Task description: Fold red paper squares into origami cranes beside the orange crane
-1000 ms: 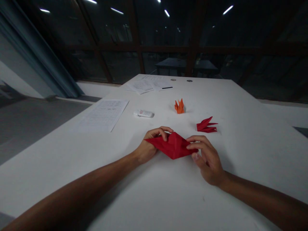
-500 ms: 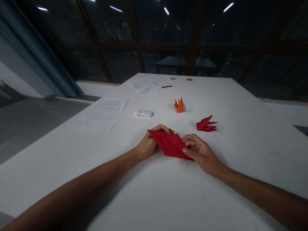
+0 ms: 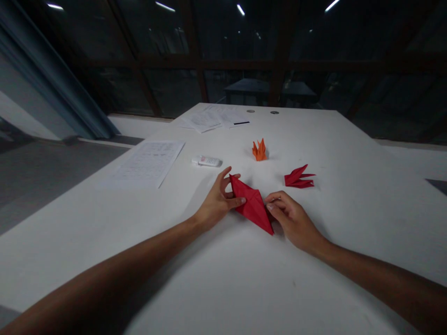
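Observation:
A red folded paper (image 3: 253, 209), shaped like a long diamond with pointed ends, is between my hands, slanting down to the right. My left hand (image 3: 218, 197) grips its left part, thumb on top and some fingers behind it; the forefinger sticks out past the upper tip. At the right edge my right hand (image 3: 291, 218) is closed, thumb and forefinger pinched against the paper's side. Its lower fingers are partly hidden. Beyond the right hand lies a red origami piece (image 3: 299, 177) with pointed prongs. Farther off stands an orange origami piece (image 3: 259, 150).
A white correction-tape-like item (image 3: 206, 161) lies left of the orange piece. Printed sheets (image 3: 146, 160) rest on the white table's (image 3: 223, 288) left side, with more papers (image 3: 206, 118) and a dark pen (image 3: 241, 123) at the back. Two round discs (image 3: 274, 112) sit by the far edge.
The red paper has turned clockwise, its left tip now higher and its right tip lower. My left thumb has come over onto its top face. My right hand has shifted slightly up.

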